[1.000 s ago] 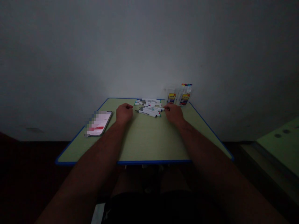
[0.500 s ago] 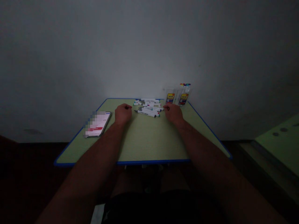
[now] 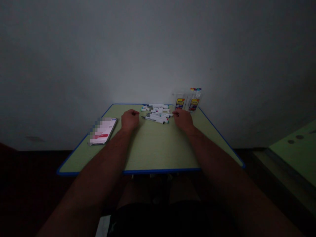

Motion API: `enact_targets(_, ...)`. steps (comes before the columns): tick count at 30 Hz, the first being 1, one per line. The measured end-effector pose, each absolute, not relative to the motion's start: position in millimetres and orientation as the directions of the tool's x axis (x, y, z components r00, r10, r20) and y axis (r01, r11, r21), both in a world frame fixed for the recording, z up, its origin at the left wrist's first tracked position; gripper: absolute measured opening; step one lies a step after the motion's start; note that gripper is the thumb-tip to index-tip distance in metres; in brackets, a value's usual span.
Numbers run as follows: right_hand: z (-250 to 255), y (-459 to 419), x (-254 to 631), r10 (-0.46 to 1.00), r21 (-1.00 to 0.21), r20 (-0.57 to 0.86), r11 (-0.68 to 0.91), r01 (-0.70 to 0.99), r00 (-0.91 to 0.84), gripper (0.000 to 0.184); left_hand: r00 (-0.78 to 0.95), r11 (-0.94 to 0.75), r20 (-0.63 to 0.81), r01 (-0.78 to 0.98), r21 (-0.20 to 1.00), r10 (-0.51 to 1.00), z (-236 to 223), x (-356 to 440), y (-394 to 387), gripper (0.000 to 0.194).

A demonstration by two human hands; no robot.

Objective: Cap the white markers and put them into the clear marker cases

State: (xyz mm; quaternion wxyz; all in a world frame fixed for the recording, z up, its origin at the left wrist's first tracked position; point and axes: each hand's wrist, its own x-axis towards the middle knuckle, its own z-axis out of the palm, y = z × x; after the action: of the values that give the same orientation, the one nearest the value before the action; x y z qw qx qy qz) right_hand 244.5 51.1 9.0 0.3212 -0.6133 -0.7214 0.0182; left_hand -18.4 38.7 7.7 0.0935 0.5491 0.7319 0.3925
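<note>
My left hand (image 3: 130,120) rests on the table in a loose fist, just left of a pile of white markers (image 3: 155,119). On the pile's other side lies my right hand (image 3: 183,119), also curled into a fist, its fingers close to the ends of the nearest markers. No object shows in either hand. Several markers lie loosely across one another, with caps in dark, red and green tones. Behind my right hand stand a clear plastic case (image 3: 180,102) with a yellow label and a second case (image 3: 194,102) with colourful marker tops sticking up.
The light-green table (image 3: 160,148) has a blue edge and stands against a grey wall (image 3: 158,49). A phone (image 3: 105,131) with a lit, partly blurred screen lies at the left. A pale green panel (image 3: 296,148) is at the far right.
</note>
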Motion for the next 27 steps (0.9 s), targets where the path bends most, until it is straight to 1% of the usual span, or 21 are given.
enact_targets(7,9,50,242,0.898,-0.424,0.437,0.26,0.867,-0.056,0.027,-0.377,0.08,0.293,0.72,0.689,0.878,7,-18,39,0.022)
enact_targets(14,9,50,240,0.893,-0.392,0.437,0.297,0.871,-0.108,0.026,-0.368,0.071,0.315,0.741,0.667,0.875,6,-19,40,0.023)
enact_targets(17,6,49,237,0.87,-0.34,0.454,0.371,0.864,-0.194,0.027,-0.363,0.075,0.312,0.748,0.66,0.878,7,-18,38,0.023)
enact_targets(20,1,47,229,0.823,-0.261,0.463,0.482,0.836,-0.33,0.031,-0.364,0.078,0.309,0.747,0.66,0.879,8,-18,37,0.023)
enact_targets(24,-5,44,218,0.767,-0.166,0.403,0.598,0.784,-0.5,0.035,-0.364,0.072,0.315,0.746,0.662,0.876,8,-17,37,0.022)
enact_targets(27,-6,42,212,0.742,-0.103,0.363,0.634,0.767,-0.564,0.038,-0.361,0.068,0.31,0.74,0.669,0.879,8,-17,37,0.022)
